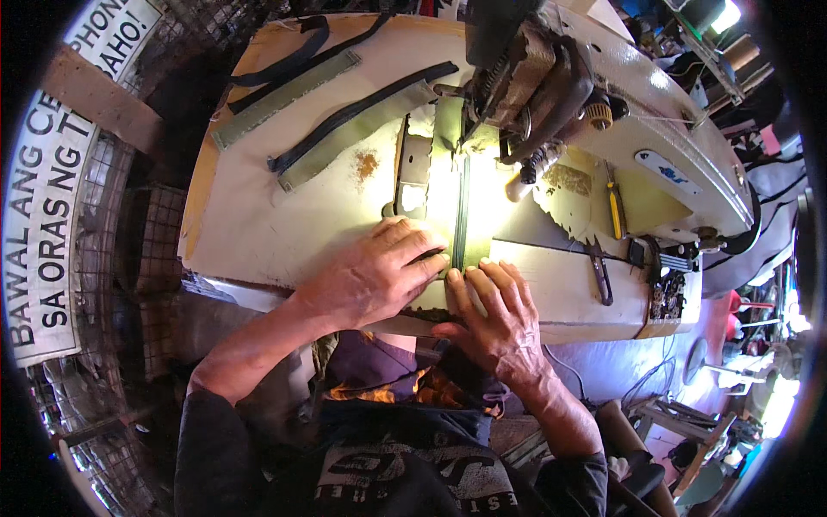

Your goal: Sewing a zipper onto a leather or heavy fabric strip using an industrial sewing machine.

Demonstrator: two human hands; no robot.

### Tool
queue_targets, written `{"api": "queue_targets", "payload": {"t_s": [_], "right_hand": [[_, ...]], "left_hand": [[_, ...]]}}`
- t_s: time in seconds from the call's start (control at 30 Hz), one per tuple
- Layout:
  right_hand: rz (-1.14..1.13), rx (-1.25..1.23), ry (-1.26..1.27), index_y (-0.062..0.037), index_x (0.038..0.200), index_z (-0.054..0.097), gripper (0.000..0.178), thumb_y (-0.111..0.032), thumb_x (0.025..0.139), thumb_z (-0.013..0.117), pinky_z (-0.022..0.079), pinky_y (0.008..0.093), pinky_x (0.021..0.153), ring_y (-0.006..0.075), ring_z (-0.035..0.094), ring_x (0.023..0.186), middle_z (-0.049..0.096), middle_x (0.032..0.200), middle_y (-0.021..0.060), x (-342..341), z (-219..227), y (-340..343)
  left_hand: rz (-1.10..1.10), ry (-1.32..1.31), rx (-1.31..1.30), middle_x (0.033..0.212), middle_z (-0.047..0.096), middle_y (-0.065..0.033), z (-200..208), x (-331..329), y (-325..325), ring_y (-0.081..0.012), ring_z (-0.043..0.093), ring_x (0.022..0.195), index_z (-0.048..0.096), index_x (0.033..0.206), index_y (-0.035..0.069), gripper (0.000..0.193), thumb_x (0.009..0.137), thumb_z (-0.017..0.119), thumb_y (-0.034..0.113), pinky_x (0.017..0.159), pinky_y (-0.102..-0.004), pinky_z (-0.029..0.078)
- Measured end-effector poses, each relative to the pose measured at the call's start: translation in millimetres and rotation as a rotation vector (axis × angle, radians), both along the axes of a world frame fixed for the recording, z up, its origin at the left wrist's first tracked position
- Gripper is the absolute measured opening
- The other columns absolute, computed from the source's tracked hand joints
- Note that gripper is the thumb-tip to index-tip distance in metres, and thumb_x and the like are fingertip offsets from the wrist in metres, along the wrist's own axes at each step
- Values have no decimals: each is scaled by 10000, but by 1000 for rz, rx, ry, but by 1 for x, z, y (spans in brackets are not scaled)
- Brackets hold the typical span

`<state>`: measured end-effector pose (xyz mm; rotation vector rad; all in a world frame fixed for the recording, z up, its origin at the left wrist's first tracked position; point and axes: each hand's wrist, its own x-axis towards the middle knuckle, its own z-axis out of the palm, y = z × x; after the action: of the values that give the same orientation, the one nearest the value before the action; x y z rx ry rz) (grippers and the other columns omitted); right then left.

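Observation:
A narrow olive-green fabric strip with a dark zipper (462,211) runs lengthwise beneath the needle area of a sewing machine (534,95), under a bright lamp glow. My left hand (392,263) is at the strip's near left edge, its fingers curled together and closed on that edge; the exact grip is partly hidden. On the near right side of the strip lies my right hand (495,306), with fingers stretched flat and the thumb toward the table's front edge. Beside the strip on the left, a metal plate (415,168) shows in the tabletop.
More green strips (289,99) and a dark zipper piece (366,112) lie at the far left of the table (258,207). Right of the machine's needle area are a yellow-handled screwdriver (615,207) and thread snips (599,271). A wire-mesh wall (95,233) stands at left.

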<state>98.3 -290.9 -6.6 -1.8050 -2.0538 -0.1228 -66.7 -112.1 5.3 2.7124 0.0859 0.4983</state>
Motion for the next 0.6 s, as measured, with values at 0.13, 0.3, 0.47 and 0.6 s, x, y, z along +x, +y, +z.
{"api": "queue_targets", "payload": {"t_s": [0.13,0.3,0.47,0.6], "right_hand": [[4,-31,31,-19,1369,614,703,-500,870,734,415,546,1137,307,555,1274,601,1276,121,0,3,1],[43,-91,33,1,1357,614,662,-463,899,730,409,547,1139,326,543,1290,587,1358,145,5,8,0],[70,-98,48,23,1343,617,648,-447,908,725,415,544,1132,332,542,1280,585,1345,159,8,14,4],[81,-81,50,16,1320,638,682,-485,868,739,434,540,1118,333,563,1259,600,1322,153,15,15,16]], "left_hand": [[37,54,143,1285,616,-99,4,4,0,-297,589,1200,685,1233,73,368,898,737,216,1112,-475,427],[42,34,169,1288,628,-98,5,11,5,-281,590,1199,687,1263,92,372,939,711,274,1079,-471,439],[17,98,229,1230,642,-98,9,10,9,-268,592,1188,695,1221,77,357,950,675,308,1029,-429,454],[42,70,189,1310,646,-113,7,16,15,-268,577,1264,707,1258,85,363,945,714,270,1059,-458,436]]}}
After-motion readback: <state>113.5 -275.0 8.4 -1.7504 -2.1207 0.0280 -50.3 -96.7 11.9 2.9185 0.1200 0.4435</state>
